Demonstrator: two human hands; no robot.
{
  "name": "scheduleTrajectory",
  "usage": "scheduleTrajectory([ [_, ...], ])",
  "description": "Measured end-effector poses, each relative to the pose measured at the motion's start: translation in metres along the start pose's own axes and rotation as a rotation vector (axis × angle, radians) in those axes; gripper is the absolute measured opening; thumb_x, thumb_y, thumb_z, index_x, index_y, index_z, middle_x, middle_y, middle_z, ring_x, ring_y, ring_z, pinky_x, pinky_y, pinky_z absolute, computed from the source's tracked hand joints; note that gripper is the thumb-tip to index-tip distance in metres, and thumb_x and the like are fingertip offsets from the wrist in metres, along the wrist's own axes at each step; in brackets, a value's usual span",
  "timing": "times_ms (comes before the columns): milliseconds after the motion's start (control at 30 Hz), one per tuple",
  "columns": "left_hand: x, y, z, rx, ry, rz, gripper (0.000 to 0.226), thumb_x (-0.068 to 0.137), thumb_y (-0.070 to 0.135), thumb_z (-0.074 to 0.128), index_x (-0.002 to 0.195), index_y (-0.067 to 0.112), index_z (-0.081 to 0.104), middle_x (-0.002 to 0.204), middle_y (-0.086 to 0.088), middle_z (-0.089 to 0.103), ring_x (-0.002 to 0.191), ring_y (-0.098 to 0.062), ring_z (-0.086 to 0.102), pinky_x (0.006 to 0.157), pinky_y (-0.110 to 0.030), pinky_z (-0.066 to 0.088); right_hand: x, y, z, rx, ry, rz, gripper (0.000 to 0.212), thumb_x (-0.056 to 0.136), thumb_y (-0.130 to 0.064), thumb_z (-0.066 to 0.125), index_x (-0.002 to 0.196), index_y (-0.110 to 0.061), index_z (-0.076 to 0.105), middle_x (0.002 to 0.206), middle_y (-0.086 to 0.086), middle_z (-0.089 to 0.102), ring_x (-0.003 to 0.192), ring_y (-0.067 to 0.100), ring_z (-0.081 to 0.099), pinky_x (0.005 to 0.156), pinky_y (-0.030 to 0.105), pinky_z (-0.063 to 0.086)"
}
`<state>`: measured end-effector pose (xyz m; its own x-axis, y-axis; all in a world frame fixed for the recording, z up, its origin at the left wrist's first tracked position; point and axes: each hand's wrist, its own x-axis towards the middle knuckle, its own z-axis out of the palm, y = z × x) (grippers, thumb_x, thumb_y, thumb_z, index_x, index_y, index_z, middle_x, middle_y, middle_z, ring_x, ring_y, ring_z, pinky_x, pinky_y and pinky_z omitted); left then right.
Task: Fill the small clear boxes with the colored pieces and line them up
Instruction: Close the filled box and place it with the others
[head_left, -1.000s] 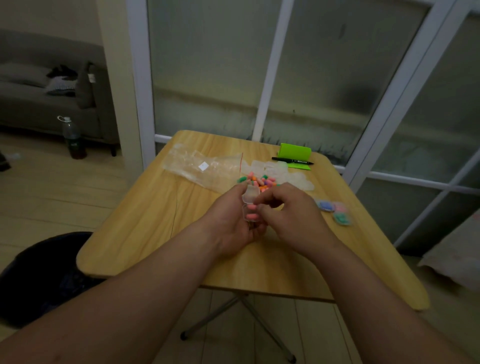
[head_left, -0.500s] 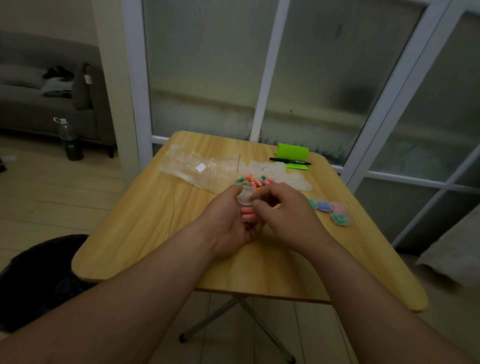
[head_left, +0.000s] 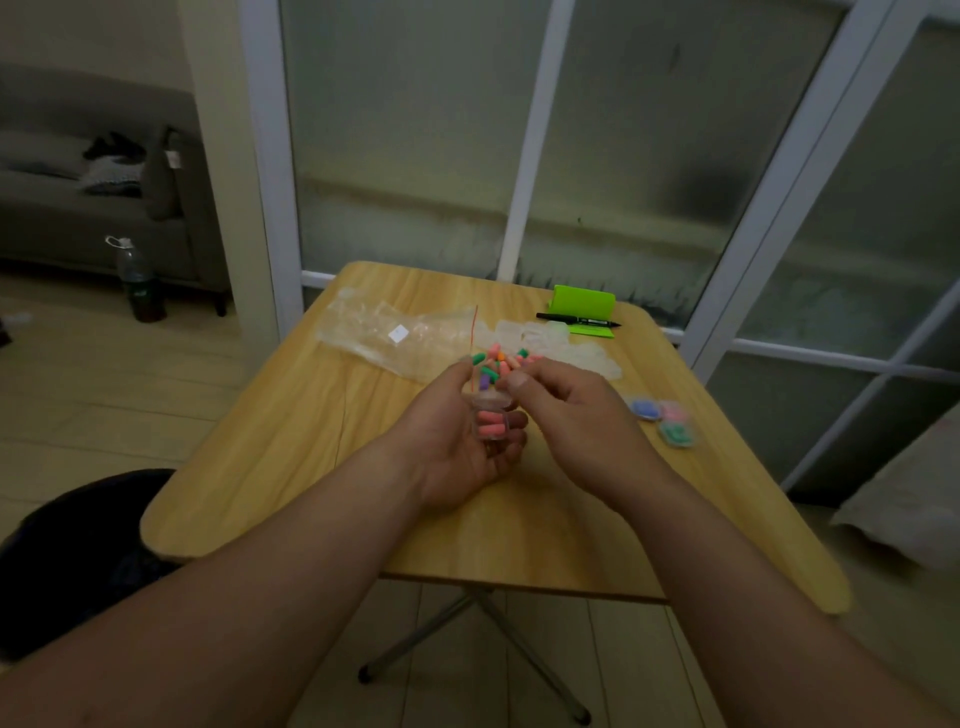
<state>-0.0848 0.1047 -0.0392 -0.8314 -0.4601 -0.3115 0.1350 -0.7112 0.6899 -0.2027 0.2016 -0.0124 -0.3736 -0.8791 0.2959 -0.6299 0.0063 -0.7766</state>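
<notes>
My left hand holds a small clear box above the table, fingers curled round it; pink pieces lie inside. My right hand is just right of it, its thumb and fingers pinched together at the box's open lid. A pile of loose colored pieces in green, pink, orange and purple lies just beyond my hands. Three filled boxes, blue, pink and green, sit at the right of the table. Several empty clear boxes lie behind the pile.
The wooden folding table stands against a glass partition. A crumpled clear plastic bag lies at the back left, and a green pad with a black marker at the back right. A dark bin stands left of the table.
My right hand has shifted slightly up and right at the box's lid. The left hand keeps holding the box in about the same place.
</notes>
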Motion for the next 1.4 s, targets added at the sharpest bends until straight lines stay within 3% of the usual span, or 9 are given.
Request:
scheduleTrajectory([
  [200, 0.001, 0.007, -0.002, -0.083, -0.016, -0.005, 0.070, 0.103, 0.065, 0.030, 0.133, 0.007, 0.056, 0.081, -0.007, 0.056, 0.065, -0.018, 0.051, 0.072, -0.032, 0.041, -0.010, 0.004, 0.006, -0.224, -0.093, -0.104, 0.015, 0.094, -0.039, 0.076, 0.107, -0.036, 0.070, 0.108, -0.016, 0.068, 0.102, -0.002, 0.058, 0.082, 0.020, 0.047],
  [300, 0.001, 0.005, -0.003, -0.067, -0.037, -0.004, 0.078, 0.102, 0.060, 0.038, 0.150, 0.000, 0.050, 0.113, -0.015, 0.056, 0.091, -0.026, 0.054, 0.092, -0.036, 0.042, -0.012, 0.004, 0.007, -0.248, -0.095, -0.129, 0.019, 0.093, -0.032, 0.077, 0.106, -0.034, 0.063, 0.106, -0.018, 0.067, 0.097, -0.005, 0.060, 0.073, 0.014, 0.047],
  [467, -0.007, 0.003, -0.001, 0.078, -0.069, 0.066, 0.048, 0.101, 0.020, 0.049, 0.146, 0.007, 0.055, 0.131, -0.025, 0.061, 0.120, -0.033, 0.055, 0.117, -0.050, 0.037, -0.012, 0.004, 0.005, -0.125, -0.072, -0.098, 0.031, 0.096, -0.030, 0.076, 0.117, -0.032, 0.053, 0.112, -0.023, 0.063, 0.098, -0.020, 0.060, 0.073, 0.005, 0.048],
  [600, -0.008, -0.003, -0.003, 0.173, -0.026, 0.087, 0.036, 0.101, 0.003, 0.048, 0.133, 0.005, 0.064, 0.111, -0.018, 0.069, 0.105, -0.026, 0.067, 0.106, -0.046, 0.052, -0.012, 0.006, 0.007, -0.150, -0.090, -0.082, 0.055, 0.096, -0.027, 0.077, 0.141, -0.037, 0.047, 0.121, -0.023, 0.060, 0.100, -0.013, 0.065, 0.085, 0.018, 0.058],
  [733, -0.006, -0.003, -0.002, 0.139, 0.037, 0.098, 0.039, 0.103, 0.000, 0.047, 0.141, -0.006, 0.052, 0.113, -0.024, 0.066, 0.083, -0.023, 0.072, 0.071, -0.031, 0.064, -0.014, 0.007, 0.009, -0.174, -0.097, -0.120, 0.063, 0.093, -0.024, 0.079, 0.149, -0.028, 0.049, 0.129, -0.016, 0.055, 0.101, -0.030, 0.053, 0.078, -0.001, 0.045],
  [867, -0.006, -0.003, 0.000, 0.141, 0.058, 0.106, 0.041, 0.104, 0.002, 0.046, 0.144, -0.007, 0.050, 0.108, -0.022, 0.067, 0.082, -0.022, 0.071, 0.073, -0.028, 0.062, -0.011, 0.012, 0.013, -0.295, -0.063, -0.139, 0.051, 0.094, -0.030, 0.076, 0.140, -0.023, 0.058, 0.127, -0.010, 0.056, 0.112, -0.006, 0.054, 0.080, -0.003, 0.038],
  [967, -0.006, -0.004, 0.000, 0.150, 0.057, 0.105, 0.041, 0.103, 0.000, 0.045, 0.143, -0.007, 0.052, 0.097, -0.018, 0.069, 0.076, -0.019, 0.072, 0.070, -0.027, 0.062, -0.010, 0.017, 0.016, -0.379, -0.053, -0.157, 0.040, 0.092, -0.032, 0.074, 0.130, -0.024, 0.064, 0.122, -0.009, 0.056, 0.117, 0.011, 0.054, 0.091, 0.013, 0.044],
  [1100, -0.007, -0.004, 0.000, 0.147, 0.051, 0.117, 0.035, 0.102, -0.004, 0.042, 0.133, -0.005, 0.058, 0.087, -0.015, 0.073, 0.070, -0.018, 0.074, 0.064, -0.026, 0.062, -0.012, 0.014, 0.018, -0.349, -0.062, -0.161, 0.033, 0.089, -0.028, 0.072, 0.121, -0.026, 0.067, 0.114, -0.012, 0.052, 0.112, 0.014, 0.057, 0.096, 0.041, 0.055],
  [1400, -0.004, -0.006, 0.006, 0.110, 0.147, 0.222, 0.019, 0.103, -0.005, 0.046, 0.116, 0.002, 0.059, 0.100, -0.021, 0.068, 0.076, -0.021, 0.072, 0.066, -0.031, 0.063, -0.013, 0.007, 0.021, -0.417, 0.123, -0.114, 0.020, 0.089, -0.034, 0.072, 0.106, -0.033, 0.062, 0.103, -0.013, 0.058, 0.100, 0.011, 0.055, 0.084, 0.040, 0.054],
])
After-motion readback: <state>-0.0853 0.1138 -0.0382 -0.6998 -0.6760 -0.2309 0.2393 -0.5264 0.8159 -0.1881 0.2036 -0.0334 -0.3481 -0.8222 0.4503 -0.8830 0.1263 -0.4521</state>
